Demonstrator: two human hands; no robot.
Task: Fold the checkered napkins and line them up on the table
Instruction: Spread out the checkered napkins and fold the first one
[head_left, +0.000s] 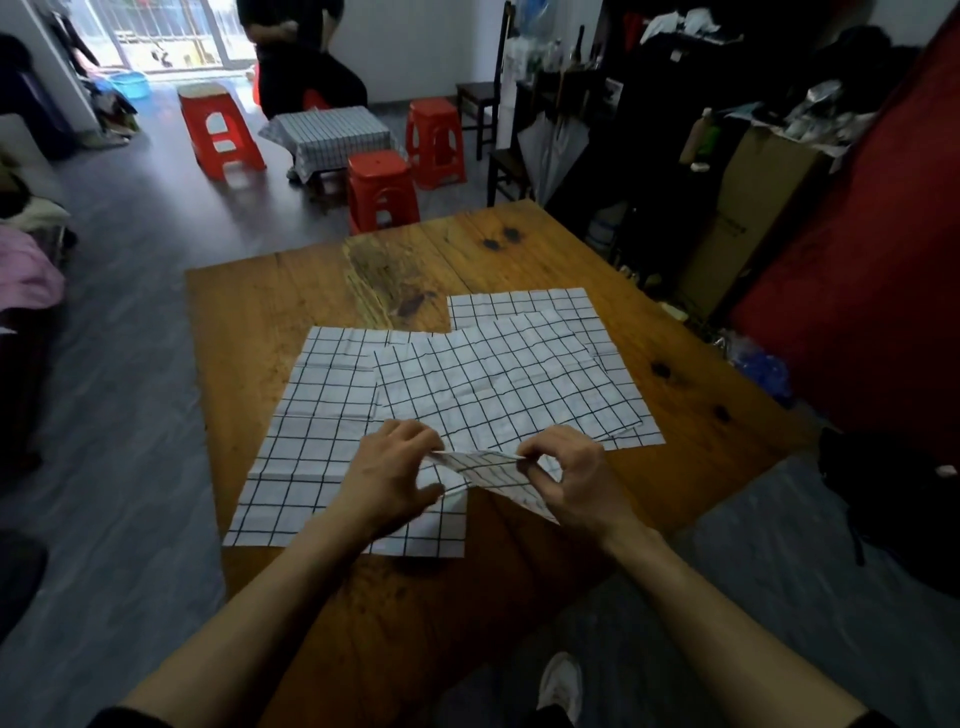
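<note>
Napkin (498, 384) edge lifted off the table (249, 332) between my two hands.

My left hand (387, 475) has its fingers curled, pinching the near edge of the top napkin, and my right hand (569, 480) pinches the same edge just beside it, so a short strip of cloth is stretched taut between them above the table's near half. The rest of that napkin lies flat and slightly skewed toward the table's middle. It overlaps a second napkin (311, 457) spread flat on the table's left side, and a third (524, 304) that shows from under it toward the far right. Beyond the table's far edge stand red stools (382, 189) and a small checked table (332, 135).
</note>
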